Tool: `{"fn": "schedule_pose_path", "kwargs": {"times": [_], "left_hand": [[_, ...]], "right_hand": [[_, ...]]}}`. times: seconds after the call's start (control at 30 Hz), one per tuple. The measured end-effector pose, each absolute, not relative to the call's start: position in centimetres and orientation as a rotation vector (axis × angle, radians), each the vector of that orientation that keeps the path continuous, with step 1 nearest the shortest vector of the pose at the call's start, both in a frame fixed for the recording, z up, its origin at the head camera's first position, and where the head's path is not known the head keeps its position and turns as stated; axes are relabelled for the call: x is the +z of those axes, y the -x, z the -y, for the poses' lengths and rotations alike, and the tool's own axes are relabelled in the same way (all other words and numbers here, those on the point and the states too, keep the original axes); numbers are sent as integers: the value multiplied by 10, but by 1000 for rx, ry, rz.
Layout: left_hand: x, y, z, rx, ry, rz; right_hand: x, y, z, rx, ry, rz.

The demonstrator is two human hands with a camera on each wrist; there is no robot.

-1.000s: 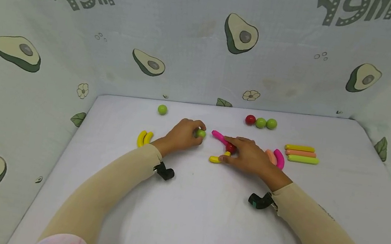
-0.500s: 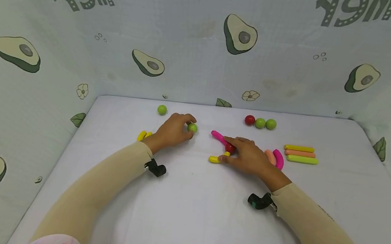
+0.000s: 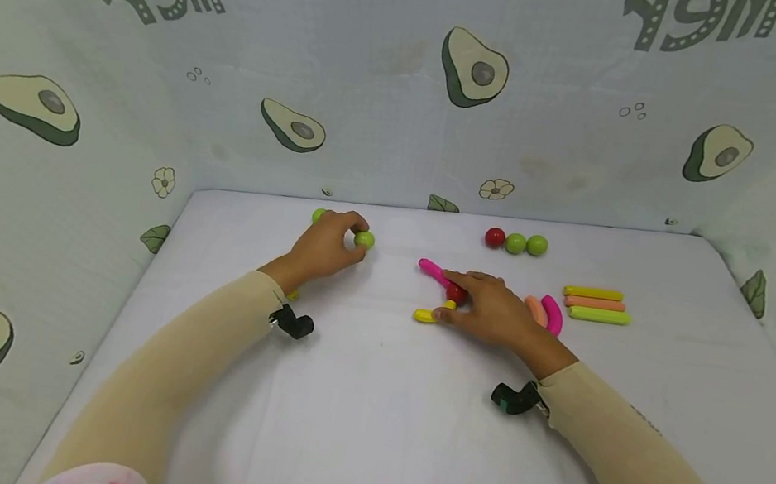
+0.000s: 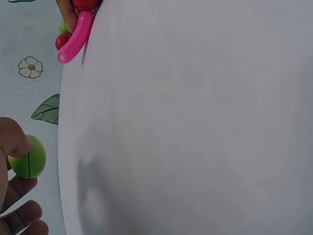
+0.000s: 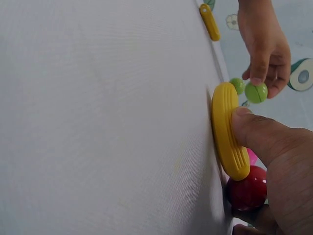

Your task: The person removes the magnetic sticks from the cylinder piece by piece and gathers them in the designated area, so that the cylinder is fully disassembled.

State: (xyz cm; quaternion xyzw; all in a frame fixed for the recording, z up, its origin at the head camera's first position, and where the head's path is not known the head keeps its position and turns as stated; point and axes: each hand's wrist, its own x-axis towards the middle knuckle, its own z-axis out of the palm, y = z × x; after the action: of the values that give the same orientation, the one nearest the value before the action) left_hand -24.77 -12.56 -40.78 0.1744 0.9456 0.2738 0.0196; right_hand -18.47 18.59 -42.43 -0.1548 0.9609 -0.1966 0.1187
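Observation:
My left hand (image 3: 323, 247) pinches a green ball (image 3: 364, 239) between thumb and fingers, above the back left of the table. A seam runs round this ball (image 4: 37, 157) in the left wrist view. Right of the middle, my right hand (image 3: 494, 312) holds a small group of toy pieces: a red ball (image 3: 456, 294) with a pink curved stick (image 3: 431, 270) and a yellow curved stick (image 3: 425, 315) against it. In the right wrist view the thumb (image 5: 259, 129) presses on the ridged yellow stick (image 5: 226, 132). My right fingers lie by the red ball, partly hidden.
Another green ball (image 3: 317, 215) is partly behind my left hand. A red ball (image 3: 495, 238) and two green balls (image 3: 526, 244) line the back edge. Right of my right hand lie an orange curved stick (image 3: 537, 309), a pink one (image 3: 553, 315) and three straight sticks (image 3: 595, 304).
My left hand has moved left and away from me with the green ball, its forearm now covering most of the yellow curved sticks. The right hand stays in place.

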Motion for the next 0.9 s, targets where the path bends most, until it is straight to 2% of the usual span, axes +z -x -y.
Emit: {"fn": "schedule_pose_path", "kwargs": {"times": [0.9], "left_hand": [[-398,258,178,1012,-376,-3000]], "right_hand": [[-425,185,-184,-569,436,-2807]]}}
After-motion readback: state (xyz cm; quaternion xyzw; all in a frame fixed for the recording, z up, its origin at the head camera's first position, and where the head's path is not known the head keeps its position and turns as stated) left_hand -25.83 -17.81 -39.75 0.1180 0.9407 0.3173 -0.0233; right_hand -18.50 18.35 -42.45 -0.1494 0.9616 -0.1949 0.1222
